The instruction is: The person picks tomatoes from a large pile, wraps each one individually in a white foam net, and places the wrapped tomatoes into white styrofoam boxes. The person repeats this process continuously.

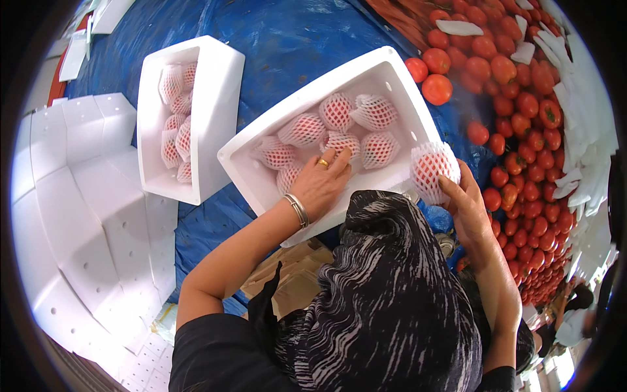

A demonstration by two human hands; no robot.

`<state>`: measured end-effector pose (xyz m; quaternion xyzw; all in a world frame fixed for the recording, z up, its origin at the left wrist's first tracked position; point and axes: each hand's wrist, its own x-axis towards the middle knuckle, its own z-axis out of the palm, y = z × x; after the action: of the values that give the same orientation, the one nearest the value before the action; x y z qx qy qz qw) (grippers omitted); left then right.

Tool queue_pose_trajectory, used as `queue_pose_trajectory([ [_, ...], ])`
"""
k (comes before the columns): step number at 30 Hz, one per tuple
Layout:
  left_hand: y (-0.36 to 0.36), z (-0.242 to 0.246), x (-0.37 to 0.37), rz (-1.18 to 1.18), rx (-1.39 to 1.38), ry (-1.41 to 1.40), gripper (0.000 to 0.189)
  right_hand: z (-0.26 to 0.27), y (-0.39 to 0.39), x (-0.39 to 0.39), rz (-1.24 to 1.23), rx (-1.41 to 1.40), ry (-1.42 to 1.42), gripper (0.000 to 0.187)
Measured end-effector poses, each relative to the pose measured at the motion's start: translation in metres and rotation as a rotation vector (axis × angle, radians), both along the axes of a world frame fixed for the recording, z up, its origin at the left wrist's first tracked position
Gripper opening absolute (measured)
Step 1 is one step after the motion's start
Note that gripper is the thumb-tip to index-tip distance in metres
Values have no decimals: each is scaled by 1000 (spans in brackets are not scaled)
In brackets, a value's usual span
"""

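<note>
My left hand point(321, 183), with a ring and bracelets, reaches into a white foam box point(411, 103). Its fingertips touch a tomato in white foam netting point(341, 142); the thumb is hidden, so I cannot tell whether it grips. Several other netted tomatoes, such as one at the upper right point(376, 112), lie around that hand on the box floor. Just outside the box's right wall, my right hand point(463, 201) holds another netted tomato point(433, 171) between thumb and fingers.
To the left stands a second foam box point(220, 98) with netted tomatoes inside. White foam boxes point(93, 210) are stacked at far left. Loose tomatoes point(529, 161) are heaped on the right beside white foam nets point(595, 142). A blue tarp point(289, 34) covers the ground; flattened cardboard point(294, 274) lies below.
</note>
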<state>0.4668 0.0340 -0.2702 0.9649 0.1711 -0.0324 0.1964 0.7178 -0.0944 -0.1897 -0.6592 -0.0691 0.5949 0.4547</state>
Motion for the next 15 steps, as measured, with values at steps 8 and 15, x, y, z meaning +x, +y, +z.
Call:
queue_pose_trajectory([
  [8, -8, -13, -8, -54, 92, 207, 30, 0, -2, -2, 54, 23, 5, 54],
  [15, -8, -5, -5, 178, -2, 264, 23, 4, 0, -4, 18, 18, 23, 56],
])
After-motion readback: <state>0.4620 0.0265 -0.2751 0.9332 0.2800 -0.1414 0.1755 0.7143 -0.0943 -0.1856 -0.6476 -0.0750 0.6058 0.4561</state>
